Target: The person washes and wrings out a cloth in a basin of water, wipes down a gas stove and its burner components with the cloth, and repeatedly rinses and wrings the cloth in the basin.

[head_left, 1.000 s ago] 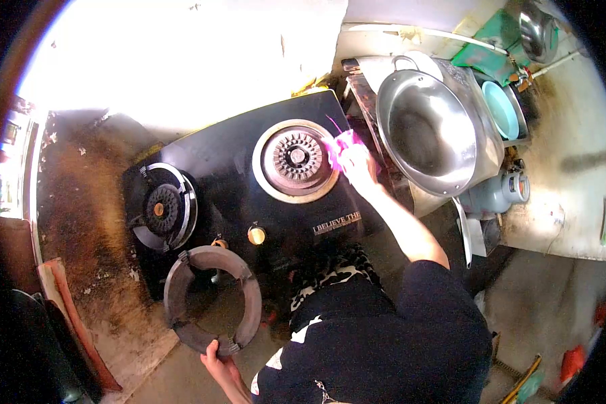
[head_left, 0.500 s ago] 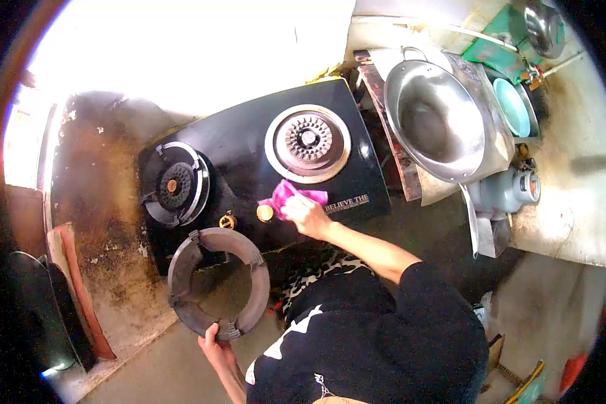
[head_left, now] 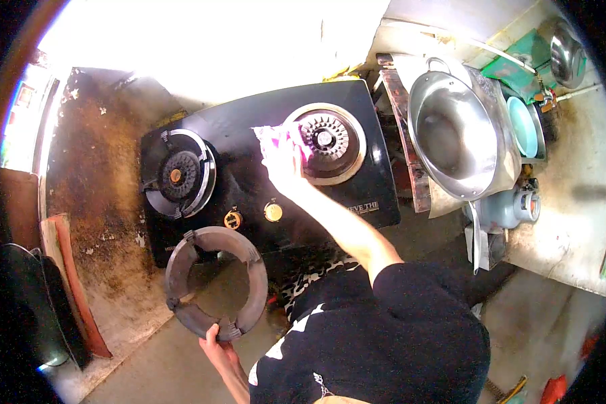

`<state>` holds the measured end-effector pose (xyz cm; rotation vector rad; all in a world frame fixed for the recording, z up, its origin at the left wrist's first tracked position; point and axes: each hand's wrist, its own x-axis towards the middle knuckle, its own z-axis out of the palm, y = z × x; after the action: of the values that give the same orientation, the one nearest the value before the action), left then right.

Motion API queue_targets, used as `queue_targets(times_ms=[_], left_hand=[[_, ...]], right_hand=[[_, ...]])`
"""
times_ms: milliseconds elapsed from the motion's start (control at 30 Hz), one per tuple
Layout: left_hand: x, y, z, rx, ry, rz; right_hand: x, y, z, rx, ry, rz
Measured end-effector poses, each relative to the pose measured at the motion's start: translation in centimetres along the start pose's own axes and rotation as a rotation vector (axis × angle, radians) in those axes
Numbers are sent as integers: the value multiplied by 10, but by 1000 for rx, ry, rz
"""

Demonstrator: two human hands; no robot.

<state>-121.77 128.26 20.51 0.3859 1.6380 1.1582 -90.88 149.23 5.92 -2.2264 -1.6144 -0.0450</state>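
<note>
My left hand [head_left: 217, 345] grips the lower edge of a dark ring-shaped pot support [head_left: 254, 286], held up in front of the stove's near left part. With my right hand [head_left: 286, 172] I press a pink cloth [head_left: 274, 140] on the black stove top [head_left: 242, 135], at the left edge of the right burner [head_left: 324, 139]. That burner has no support around it. The left burner [head_left: 176, 176] has its support in place. Two knobs, a left one [head_left: 233, 219] and a right one [head_left: 273, 212], sit along the stove's near side.
Right of the stove, a large steel wok [head_left: 452, 135] rests on a stand. Beyond it are a light-blue basin [head_left: 522, 128] and a grey gas cylinder [head_left: 508, 200]. A stained wall [head_left: 101, 175] borders the left side, with a reddish board [head_left: 77, 289] near it.
The cloth and my right hand went from the right burner's right side to the stove's front near the knob, then up to the burner's left edge. My left hand still holds the ring.
</note>
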Motion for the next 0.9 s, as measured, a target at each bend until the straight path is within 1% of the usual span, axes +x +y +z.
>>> queue_targets(times_ms=[67, 100, 133, 167, 200, 267, 333, 400, 467, 500, 567, 600, 633, 700, 733, 833, 867, 900], left_hand=[[2, -4, -11, 8, 2, -23], [5, -5, -14, 10, -5, -32], [5, -6, -11, 7, -15, -31], [3, -4, -8, 19, 28, -35], [2, -3, -6, 32, 69, -41], [7, -5, -9, 34, 32, -43], [10, -3, -11, 43, -1, -47], [11, -3, -9, 49, 35, -50], [15, -4, -9, 41, 25, -36], [17, -5, -7, 29, 17, -21], [15, -2, -2, 42, 25, -28], [14, -2, 1, 50, 33, -36], [13, -3, 2, 50, 37, -41], [13, -4, 3, 58, 15, -37], [11, -5, 6, 54, 19, -42], [7, -5, 15, 76, 59, -76], [5, -5, 16, 71, 41, -69], [4, -6, 17, 65, 20, -62]], right_hand=[[-16, 4, 4, -32, -72, -16], [-25, 9, 3, -38, -74, -6], [-33, 17, -2, 2, -42, -82], [-43, 23, -11, 42, -14, -155], [-55, 28, -22, 120, -86, -132], [-78, 52, -42, 161, -108, -201], [-97, 93, -49, 289, -46, -223], [-97, 130, -70, 208, -20, -232], [-85, 164, -82, 217, 32, -349], [-78, 175, -82, 300, 70, -391], [-64, 183, -90, 455, -48, -256], [-56, 196, -87, 140, 66, -413], [-53, 206, -83, 255, -42, -333], [-39, 238, -73, 175, -71, -418], [-26, 245, -72, -26, -39, -509], [17, 222, -68, 431, -230, -123], [31, 223, -69, -190, -199, -461], [40, 227, -63, -189, -203, -462]])
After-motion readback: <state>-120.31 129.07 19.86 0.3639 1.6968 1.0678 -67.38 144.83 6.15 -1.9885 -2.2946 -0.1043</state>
